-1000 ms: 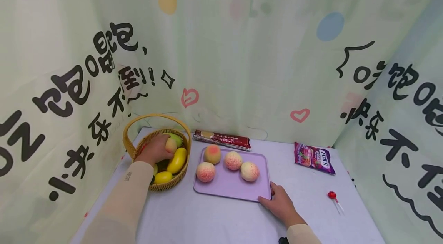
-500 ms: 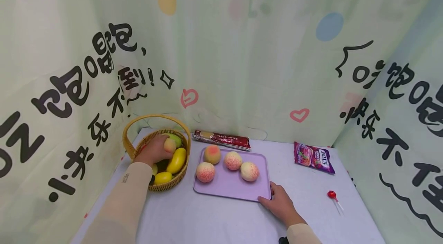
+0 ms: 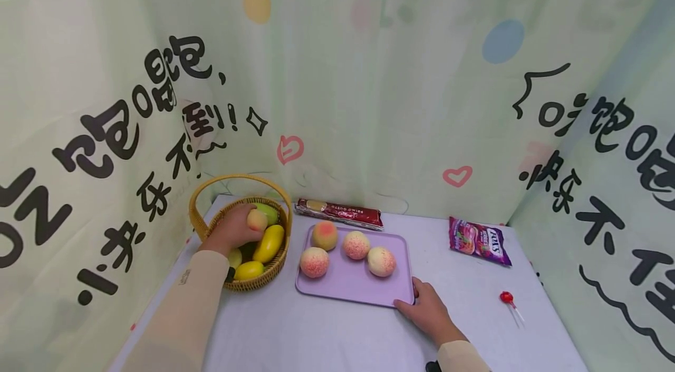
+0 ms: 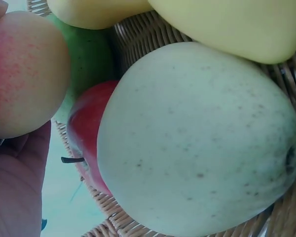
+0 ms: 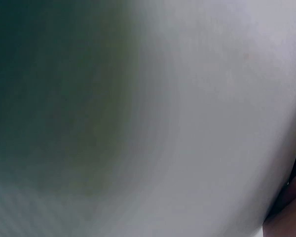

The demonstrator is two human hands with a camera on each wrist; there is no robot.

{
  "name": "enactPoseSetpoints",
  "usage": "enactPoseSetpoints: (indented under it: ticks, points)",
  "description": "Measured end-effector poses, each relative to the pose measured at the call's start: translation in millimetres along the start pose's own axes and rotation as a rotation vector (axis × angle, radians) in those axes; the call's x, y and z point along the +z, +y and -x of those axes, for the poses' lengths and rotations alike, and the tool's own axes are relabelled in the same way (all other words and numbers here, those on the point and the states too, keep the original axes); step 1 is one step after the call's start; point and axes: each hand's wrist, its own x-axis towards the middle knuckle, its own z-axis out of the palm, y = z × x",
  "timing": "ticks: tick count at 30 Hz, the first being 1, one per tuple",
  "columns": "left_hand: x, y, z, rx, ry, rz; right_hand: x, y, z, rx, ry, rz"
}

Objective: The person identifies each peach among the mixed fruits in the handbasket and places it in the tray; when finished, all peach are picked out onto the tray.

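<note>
My left hand [image 3: 234,228] reaches into the wicker basket [image 3: 245,286] at the back left and holds a peach [image 3: 257,220] between its fingers. In the left wrist view, this pink-blushed peach [image 4: 27,74] is beside a red apple [image 4: 91,133] and a large pale speckled fruit [image 4: 202,143]. Yellow fruits [image 3: 269,244] and a green one [image 3: 269,212] lie in the basket too. Several peaches [image 3: 314,262] rest on a lilac tray [image 3: 343,287]. My right hand [image 3: 427,313] grips the tray's front right corner, thumb at the rim. The right wrist view is mostly blurred, with fingers [image 5: 288,207] at its edge.
Behind the tray lies a long dark red snack packet [image 3: 338,214]. A purple sweets bag [image 3: 480,241] and a red lollipop [image 3: 507,298] are on the right of the white table [image 3: 295,337]. The basket's tall handle [image 3: 239,176] arches above the left hand. Printed curtains surround the table.
The left hand and the peach have shifted very slightly within the basket. The right hand, the tray and its peaches stay where they were.
</note>
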Motion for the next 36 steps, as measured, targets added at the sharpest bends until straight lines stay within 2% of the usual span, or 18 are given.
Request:
enactPoseSetpoints:
  ticks: [20,25,36]
  points:
    - [-6.8,7.6,17.5,0.001,0.108,0.082,0,1,-1.3,-0.002,-0.002,-0.001]
    - [-9.3,15.8,22.7,0.025,0.147,0.093,-1,0,-0.3,-0.003,-0.004,-0.003]
    - [-15.0,42.4,32.9,0.054,0.173,0.124,-1,-1,0.2,-0.017,0.008,0.003]
